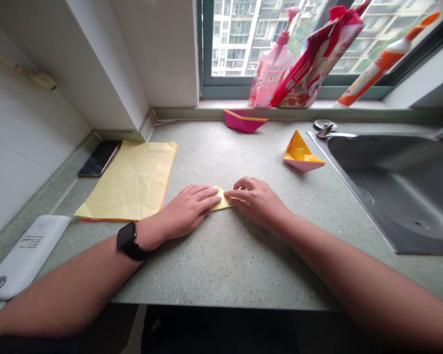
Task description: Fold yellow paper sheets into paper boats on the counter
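A small folded piece of yellow paper (pixel 218 200) lies on the speckled countertop between my two hands. My left hand (pixel 188 205) rests flat with its fingers stretched over the left part of the paper. The right end is under my right hand (pixel 256 197), whose thumb and bent fingers close on it and hide that part. A magenta paper boat (pixel 244 122) stands further back near the sill. To the right of it sits a yellow and pink paper boat (pixel 301 156), close to the sink.
Left of my hands is a stack of yellow paper sheets (pixel 133 182), partly beside a dark phone (pixel 99 158). A white power bank (pixel 29 253) lies front left. The steel sink (pixel 372 216) borders the right. A pump bottle (pixel 269 73) and red bag (pixel 306 64) stand on the sill.
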The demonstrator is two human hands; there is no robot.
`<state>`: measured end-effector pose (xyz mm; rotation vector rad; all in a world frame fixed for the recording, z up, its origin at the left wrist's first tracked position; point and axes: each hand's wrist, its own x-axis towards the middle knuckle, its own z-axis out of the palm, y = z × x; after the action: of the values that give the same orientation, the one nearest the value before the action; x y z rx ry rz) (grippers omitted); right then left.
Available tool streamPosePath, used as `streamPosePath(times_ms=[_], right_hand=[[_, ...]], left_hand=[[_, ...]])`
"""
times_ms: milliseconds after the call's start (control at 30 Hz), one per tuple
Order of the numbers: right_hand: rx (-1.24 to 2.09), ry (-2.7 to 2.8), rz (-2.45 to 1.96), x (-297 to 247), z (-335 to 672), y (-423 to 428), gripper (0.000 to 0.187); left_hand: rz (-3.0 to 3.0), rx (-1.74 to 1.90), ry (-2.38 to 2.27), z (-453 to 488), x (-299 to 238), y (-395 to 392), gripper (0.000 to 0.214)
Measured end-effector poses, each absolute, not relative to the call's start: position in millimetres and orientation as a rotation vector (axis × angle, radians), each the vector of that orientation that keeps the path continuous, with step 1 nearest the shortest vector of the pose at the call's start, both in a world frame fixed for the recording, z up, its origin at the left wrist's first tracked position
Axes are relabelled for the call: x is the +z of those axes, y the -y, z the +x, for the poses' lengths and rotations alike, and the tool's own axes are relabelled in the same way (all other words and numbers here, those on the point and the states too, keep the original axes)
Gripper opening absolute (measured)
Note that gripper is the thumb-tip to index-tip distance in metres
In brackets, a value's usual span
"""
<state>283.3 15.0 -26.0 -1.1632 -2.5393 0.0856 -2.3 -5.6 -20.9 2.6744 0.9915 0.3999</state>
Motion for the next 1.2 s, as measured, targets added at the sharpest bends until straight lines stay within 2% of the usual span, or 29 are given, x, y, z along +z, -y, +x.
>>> streamPosePath(times_ms=[300,567,800,1200], right_hand=[[0.12,2.531,-1.161,-29,284,-18,0.021],[0.228,2.504,-1.17,-29,285,-21,0.019],[0.267,2.42,-1.359,-26,301,-29,0.043],[0.466,2.427,-1.469,-14,320,-39,0.037]], left_hand=[[2.706,0.446,-0.79,0,-17,2,0.05],[2.726,0.208,-0.793,1,-13,5,0.053],[2.736,0.207,-0.828,4,-13,7,0.053],[2.799,0.112,-0.907,13,-13,12,0.057]])
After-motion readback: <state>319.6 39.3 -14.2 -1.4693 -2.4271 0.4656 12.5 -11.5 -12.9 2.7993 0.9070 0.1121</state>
